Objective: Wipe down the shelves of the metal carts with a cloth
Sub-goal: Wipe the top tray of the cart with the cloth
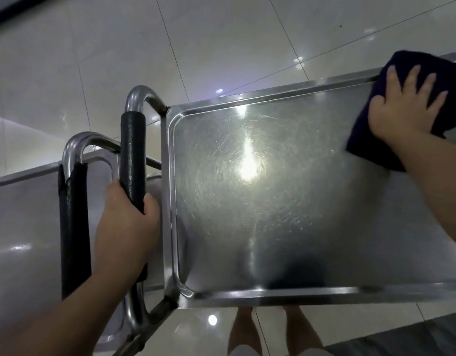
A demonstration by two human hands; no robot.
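Your right hand [404, 109] lies flat, fingers straight, pressing the dark cloth [391, 140] onto the far right end of the top shelf [273, 201]. Your left hand [127, 222] is curled tight round the padded handle [132, 155]. The shelf's long axis runs leftward from the cloth toward that handle, so the unwiped span lies left. A second cart [29, 227] stands beside it. No writing is legible.

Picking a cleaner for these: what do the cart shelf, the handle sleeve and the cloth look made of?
Shelf: likely stainless steel, brushed and shiny, with swirl scratches and bright glare.
Handle sleeve: black, slightly textured, probably foam or rubber over a polished metal tube.
Cloth: dark, matte, fuzzy-looking fabric, perhaps microfibre.
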